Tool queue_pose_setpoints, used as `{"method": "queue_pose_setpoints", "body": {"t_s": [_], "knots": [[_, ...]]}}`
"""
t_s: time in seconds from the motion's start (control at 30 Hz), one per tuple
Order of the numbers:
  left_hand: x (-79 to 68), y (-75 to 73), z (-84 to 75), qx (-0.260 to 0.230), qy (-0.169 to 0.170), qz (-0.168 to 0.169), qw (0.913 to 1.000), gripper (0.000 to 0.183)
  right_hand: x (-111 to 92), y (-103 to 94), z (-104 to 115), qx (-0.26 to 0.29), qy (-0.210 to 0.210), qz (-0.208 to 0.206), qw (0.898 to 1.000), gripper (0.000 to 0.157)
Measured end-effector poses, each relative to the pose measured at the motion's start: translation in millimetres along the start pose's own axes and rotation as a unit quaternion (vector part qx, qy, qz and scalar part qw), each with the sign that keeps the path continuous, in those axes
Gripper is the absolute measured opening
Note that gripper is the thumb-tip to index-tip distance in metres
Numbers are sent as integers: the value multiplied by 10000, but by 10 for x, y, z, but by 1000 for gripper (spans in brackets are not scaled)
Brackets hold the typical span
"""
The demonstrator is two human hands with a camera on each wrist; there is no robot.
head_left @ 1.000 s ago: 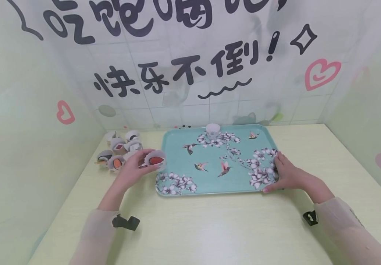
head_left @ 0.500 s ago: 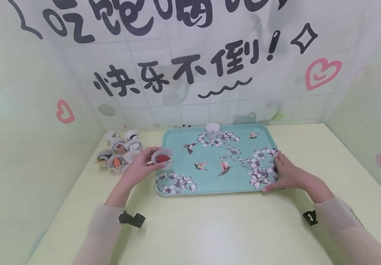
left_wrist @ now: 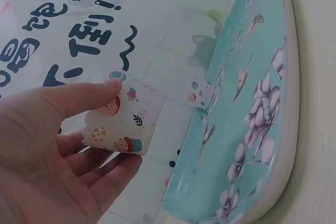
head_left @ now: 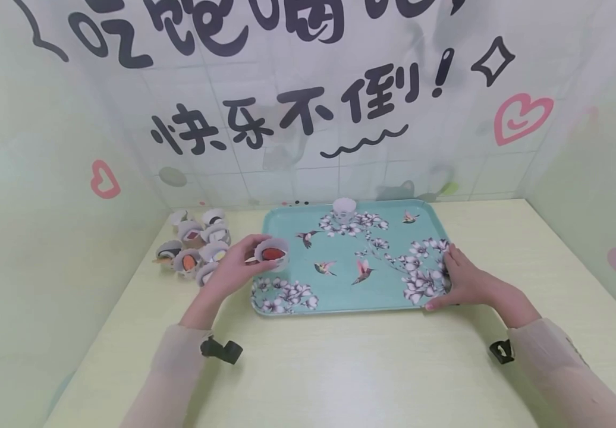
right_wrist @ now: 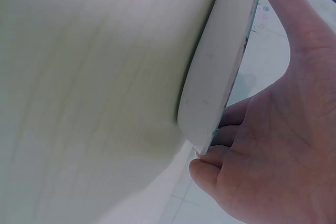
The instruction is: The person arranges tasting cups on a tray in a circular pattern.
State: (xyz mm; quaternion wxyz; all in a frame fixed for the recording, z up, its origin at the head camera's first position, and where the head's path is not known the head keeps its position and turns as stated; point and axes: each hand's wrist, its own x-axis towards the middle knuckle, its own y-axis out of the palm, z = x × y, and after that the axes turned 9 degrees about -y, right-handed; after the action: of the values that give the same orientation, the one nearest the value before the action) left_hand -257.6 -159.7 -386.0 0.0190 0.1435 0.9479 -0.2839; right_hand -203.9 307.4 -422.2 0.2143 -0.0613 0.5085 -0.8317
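My left hand (head_left: 233,268) holds a small white paper baking cup (head_left: 281,261) above the left part of a turquoise tray (head_left: 335,294). A red oval piece lies inside this cup. In the left wrist view, the thumb presses one side of the printed cup (left_wrist: 137,121) and fingers support it from below. My right hand (head_left: 471,286) grips the tray's near right corner, thumb at the front edge and fingers along the right side. The right wrist view shows those fingers (right_wrist: 226,135) bent against the tray's rim. Another paper cup (head_left: 344,211) stands at the tray's back.
Several similar paper cups (head_left: 187,261) with varied small pieces inside stand clustered on the table left of the tray. A printed curtain (head_left: 297,172) hangs behind the table (head_left: 340,368), with pale walls on both sides. Dark wrist cameras (head_left: 222,351) sit on the sleeves.
My left hand has carried the cup with the red piece rightward, from the tray's left edge to over the tray. More of the clustered cups show now. The right hand stays put.
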Motion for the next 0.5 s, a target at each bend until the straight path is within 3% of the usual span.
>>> {"method": "queue_pose_setpoints", "body": {"t_s": [0.3, 0.5], "knots": [[11, 52, -97, 294, -37, -47, 9995, 60, 13, 5, -17, 17, 27, -13, 10000, 139], [52, 91, -133, 250, 195, 46, 9995, 58, 13, 12, -26, 16, 28, -16, 10000, 140]]}}
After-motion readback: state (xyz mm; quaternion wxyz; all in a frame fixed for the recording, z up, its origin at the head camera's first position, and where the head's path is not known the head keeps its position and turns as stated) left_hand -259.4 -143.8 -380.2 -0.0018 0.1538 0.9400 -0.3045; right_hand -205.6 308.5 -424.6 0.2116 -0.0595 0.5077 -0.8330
